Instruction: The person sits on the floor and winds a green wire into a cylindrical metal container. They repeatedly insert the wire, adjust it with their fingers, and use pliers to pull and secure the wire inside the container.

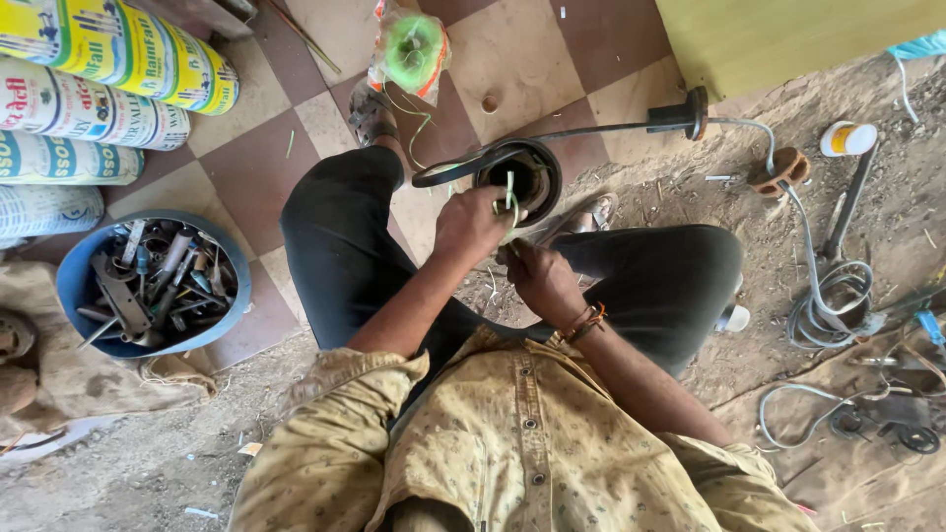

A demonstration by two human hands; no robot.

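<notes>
- Two bare hands are busy over a round black metal part (527, 177) that sits on the floor between the person's knees.
- The left hand (471, 223) is at the near rim of the round part. Its fingers are curled shut around a thin green string (509, 192), and short ends of the string poke up above the fist.
- The right hand (540, 279) is just beside the left one, a little closer to the body. Its fingers are curled in too, but what they hold cannot be seen.
- A black belt (463, 167) lies over the left side of the round part.
- A roll of green string in a clear bag (412, 49) lies on the checked floor past the knees, and a loose strand runs from it toward the hands.
- A blue tub (79, 286) full of metal tools stands well off to the left.
- Grey cable (823, 296) lies coiled in the dirt to the right.
</notes>
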